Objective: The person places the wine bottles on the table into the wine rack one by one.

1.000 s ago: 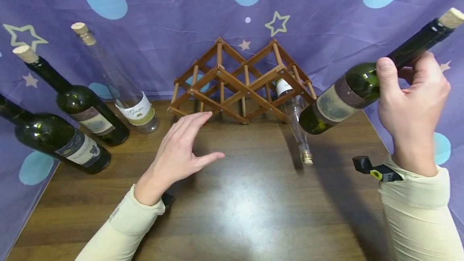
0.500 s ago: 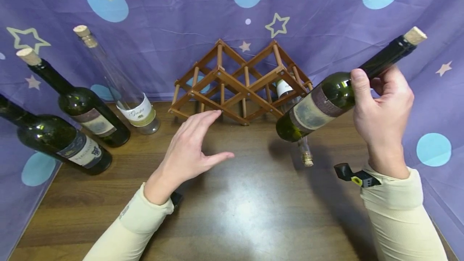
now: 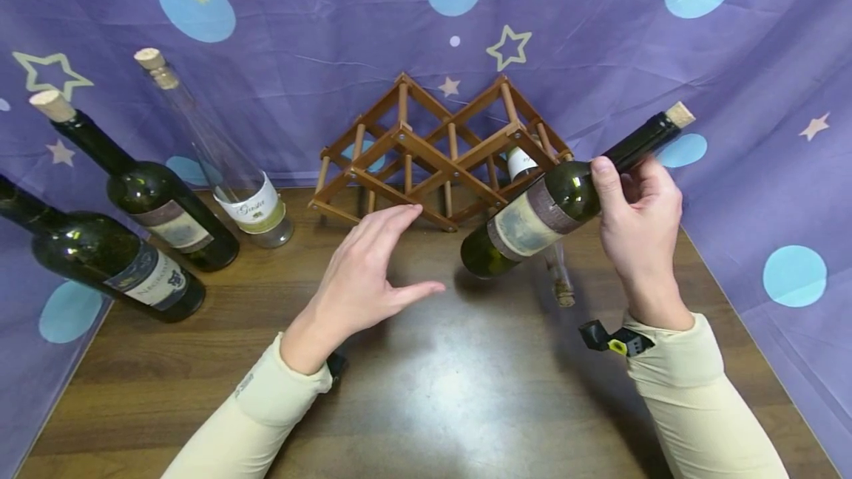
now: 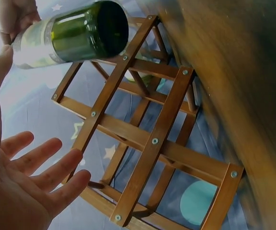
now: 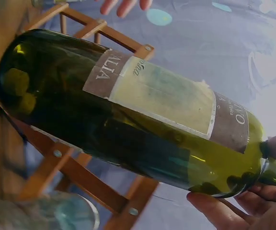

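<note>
My right hand (image 3: 642,235) grips a dark green wine bottle (image 3: 526,224) around its shoulder and lower neck. The bottle is tilted, corked end up to the right, base down to the left, in front of the wooden wine rack (image 3: 455,161). My left hand (image 3: 362,272) is held over the table with fingers spread and thumb apart, holding nothing. In the left wrist view the bottle's base (image 4: 111,28) faces the camera, above the left fingers (image 4: 63,194). A clear corked bottle (image 3: 560,276) lies in the rack's right bottom slot, neck toward me, partly hidden behind the green bottle.
At the left stand a clear bottle (image 3: 249,202) with a white label, a green bottle (image 3: 169,216) and a dark bottle (image 3: 126,265), all upright. A purple curtain (image 3: 319,28) hangs behind the wooden table (image 3: 426,405).
My right hand has brought the green bottle left and lower, from the right side to the front of the rack. My left hand has shifted slightly right, fingers still apart.
</note>
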`<state>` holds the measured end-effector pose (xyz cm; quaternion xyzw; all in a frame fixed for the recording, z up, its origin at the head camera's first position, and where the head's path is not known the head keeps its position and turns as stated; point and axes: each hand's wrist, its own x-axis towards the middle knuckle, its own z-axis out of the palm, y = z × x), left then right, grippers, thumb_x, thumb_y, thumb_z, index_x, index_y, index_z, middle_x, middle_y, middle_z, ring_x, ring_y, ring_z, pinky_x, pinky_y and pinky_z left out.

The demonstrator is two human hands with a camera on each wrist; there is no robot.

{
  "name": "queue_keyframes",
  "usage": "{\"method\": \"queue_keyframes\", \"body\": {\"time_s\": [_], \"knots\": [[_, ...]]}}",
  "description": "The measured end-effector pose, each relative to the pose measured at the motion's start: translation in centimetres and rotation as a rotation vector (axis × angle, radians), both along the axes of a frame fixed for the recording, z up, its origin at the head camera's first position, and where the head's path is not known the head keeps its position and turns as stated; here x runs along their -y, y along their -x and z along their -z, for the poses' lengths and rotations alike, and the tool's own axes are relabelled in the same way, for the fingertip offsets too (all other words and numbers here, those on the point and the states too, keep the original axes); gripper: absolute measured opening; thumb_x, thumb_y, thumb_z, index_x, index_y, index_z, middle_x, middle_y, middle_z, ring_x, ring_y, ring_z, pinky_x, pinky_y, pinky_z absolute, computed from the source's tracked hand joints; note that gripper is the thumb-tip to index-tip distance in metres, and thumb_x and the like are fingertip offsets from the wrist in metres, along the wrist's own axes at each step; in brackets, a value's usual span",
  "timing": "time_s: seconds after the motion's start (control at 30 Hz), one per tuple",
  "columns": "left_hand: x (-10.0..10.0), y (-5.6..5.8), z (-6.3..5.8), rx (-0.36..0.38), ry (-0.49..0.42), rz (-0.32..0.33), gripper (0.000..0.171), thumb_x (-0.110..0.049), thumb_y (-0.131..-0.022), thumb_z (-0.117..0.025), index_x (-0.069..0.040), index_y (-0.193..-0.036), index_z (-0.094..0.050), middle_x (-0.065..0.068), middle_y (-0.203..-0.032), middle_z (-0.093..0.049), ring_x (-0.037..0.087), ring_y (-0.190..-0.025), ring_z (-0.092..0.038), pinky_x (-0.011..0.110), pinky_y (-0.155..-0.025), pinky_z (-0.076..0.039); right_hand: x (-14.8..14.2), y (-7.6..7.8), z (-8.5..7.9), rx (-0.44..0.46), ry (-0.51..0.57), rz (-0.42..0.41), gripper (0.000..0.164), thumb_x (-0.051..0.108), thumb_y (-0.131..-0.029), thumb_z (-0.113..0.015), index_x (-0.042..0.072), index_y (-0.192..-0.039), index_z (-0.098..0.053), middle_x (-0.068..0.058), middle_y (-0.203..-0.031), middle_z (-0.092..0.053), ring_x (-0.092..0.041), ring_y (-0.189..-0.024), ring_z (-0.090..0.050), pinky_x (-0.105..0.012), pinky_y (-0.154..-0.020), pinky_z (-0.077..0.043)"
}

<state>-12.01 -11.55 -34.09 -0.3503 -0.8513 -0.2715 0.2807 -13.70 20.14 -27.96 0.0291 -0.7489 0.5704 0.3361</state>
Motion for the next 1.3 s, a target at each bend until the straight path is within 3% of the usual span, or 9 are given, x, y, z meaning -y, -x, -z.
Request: {"method": "queue_keyframes", "body": {"time_s": [0.2,0.5,0.77,0.9,1.03,1.13,1.3], "knots": [[-0.8,0.2,0.5,0.016,0.004,0.005,0.103,-0.063,-0.069,-0.080,-0.006,-0.147,-0.046,0.009,-0.144,-0.050,0.024,-0.131,-0.046,0.038,-0.111,-0.032,0.5,0.8,2.2,0.006,0.071,-0.054,0.022,0.024,-0.095,-0.068,0.003,-0.101,-0.067,-0.005,-0.091,-0.066,-0.011,-0.079,-0.063,-0.022,-0.071,-0.049],[-1.9,0.6,1.4,0.036,0.014,0.014,0.104,-0.065,-0.070,-0.078,-0.007,-0.149,-0.044,0.011,-0.143,-0.050,0.023,-0.133,-0.045,0.038,-0.111,-0.034,2.1,0.3,3.8,0.048,0.142,-0.089,0.022,0.024,-0.094,-0.069,0.004,-0.101,-0.067,-0.008,-0.094,-0.067,-0.014,-0.083,-0.065,-0.022,-0.075,-0.052],[-2.5,0.7,2.0,0.088,0.056,-0.014,0.104,-0.068,-0.072,-0.075,-0.011,-0.152,-0.040,0.007,-0.146,-0.048,0.022,-0.133,-0.044,0.037,-0.111,-0.033,3.4,-0.1,5.1,0.108,0.238,-0.124,0.026,0.029,-0.093,-0.070,0.005,-0.103,-0.065,-0.012,-0.095,-0.066,-0.015,-0.077,-0.064,-0.021,-0.056,-0.052],[-2.8,0.8,2.4,0.110,0.079,-0.018,0.105,-0.068,-0.072,-0.075,-0.011,-0.153,-0.038,0.007,-0.146,-0.047,0.022,-0.133,-0.044,0.037,-0.110,-0.034,3.8,-0.2,5.5,0.118,0.307,-0.157,0.027,0.029,-0.093,-0.070,0.004,-0.103,-0.065,-0.013,-0.095,-0.066,-0.015,-0.077,-0.063,-0.022,-0.055,-0.052],[-3.0,1.0,2.8,0.119,0.087,-0.015,0.107,-0.064,-0.070,-0.079,-0.010,-0.153,-0.038,0.008,-0.146,-0.047,0.023,-0.132,-0.045,0.038,-0.110,-0.035,4.2,-0.3,5.9,0.125,0.367,-0.178,0.029,0.029,-0.092,-0.071,0.003,-0.103,-0.064,-0.011,-0.089,-0.063,-0.012,-0.065,-0.056,-0.020,-0.048,-0.046],[-3.2,1.1,3.1,0.118,0.091,-0.018,0.108,-0.062,-0.069,-0.081,-0.010,-0.152,-0.038,0.008,-0.145,-0.048,0.023,-0.130,-0.047,0.037,-0.110,-0.035,4.5,-0.5,6.1,0.129,0.368,-0.176,0.028,0.029,-0.092,-0.071,0.004,-0.101,-0.063,-0.007,-0.085,-0.061,-0.011,-0.060,-0.048,-0.019,-0.046,-0.040],[-3.2,1.1,3.5,0.126,0.097,-0.023,0.106,-0.059,-0.069,-0.083,-0.010,-0.152,-0.038,0.007,-0.143,-0.049,0.023,-0.128,-0.048,0.036,-0.109,-0.035,5.0,-0.7,6.5,0.133,0.378,-0.186,0.026,0.029,-0.092,-0.071,0.005,-0.102,-0.064,-0.006,-0.087,-0.062,-0.009,-0.063,-0.050,-0.019,-0.048,-0.040]]}}
